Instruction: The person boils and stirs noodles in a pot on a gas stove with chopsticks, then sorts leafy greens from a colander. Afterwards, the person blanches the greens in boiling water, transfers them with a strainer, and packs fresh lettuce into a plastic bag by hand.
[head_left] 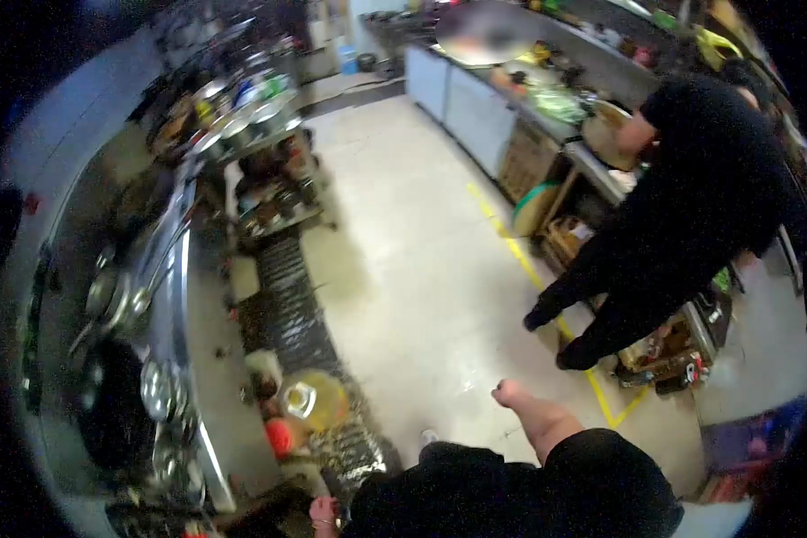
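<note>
My right hand (506,393) is held out in front of my body over the pale floor, its fingers curled closed with nothing visible in them. Low at the bottom edge, my left hand (323,511) hangs beside the metal cooking range. It is small and blurred, so its fingers cannot be made out. Nearest to it on the floor side are a red round thing (279,437) and a wide yellowish basin (318,401) with a shiny metal piece in it.
A person in black (690,197) bends over the right counter (591,170). The range (211,359) with a wok (112,403) and ladles runs along the left. A wet drain grate (296,314) lies beside it. A loaded trolley (278,220) stands farther ahead.
</note>
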Available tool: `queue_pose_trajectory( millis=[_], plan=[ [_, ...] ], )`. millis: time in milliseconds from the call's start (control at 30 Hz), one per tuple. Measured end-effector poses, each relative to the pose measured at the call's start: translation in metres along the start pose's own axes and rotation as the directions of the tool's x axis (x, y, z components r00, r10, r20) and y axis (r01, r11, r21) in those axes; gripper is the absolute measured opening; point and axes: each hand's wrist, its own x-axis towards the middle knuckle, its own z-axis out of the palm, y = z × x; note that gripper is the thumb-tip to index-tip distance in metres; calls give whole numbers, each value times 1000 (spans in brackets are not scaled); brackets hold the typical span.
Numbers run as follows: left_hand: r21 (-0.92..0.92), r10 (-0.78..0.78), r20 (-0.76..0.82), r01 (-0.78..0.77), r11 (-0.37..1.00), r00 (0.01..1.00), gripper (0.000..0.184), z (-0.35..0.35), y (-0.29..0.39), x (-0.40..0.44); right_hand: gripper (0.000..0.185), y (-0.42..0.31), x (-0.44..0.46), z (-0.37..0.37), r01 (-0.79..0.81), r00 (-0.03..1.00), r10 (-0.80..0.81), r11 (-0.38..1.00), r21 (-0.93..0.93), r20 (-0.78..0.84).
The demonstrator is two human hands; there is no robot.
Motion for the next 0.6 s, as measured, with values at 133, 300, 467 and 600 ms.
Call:
queue_pose_trajectory(
  millis=[133,300,467,600],
  plan=[
    [475,128,-47,-91,875,991,23,98,100,78,39,22,42,-16,105,990,-92,986,130,-103],
    [942,-71,27,-2,335,997,38,183,184,147,39,36,76,-33,59,994,-37,974,221,-101],
    [976,-156,20,15,216,988,30,309,243,261,36,119,184,5,318,947,-321,938,-137,3],
    [975,-155,100,-65,212,983,25,419,329,369,34,90,186,-88,-260,963,266,954,147,-26]
  ],
)
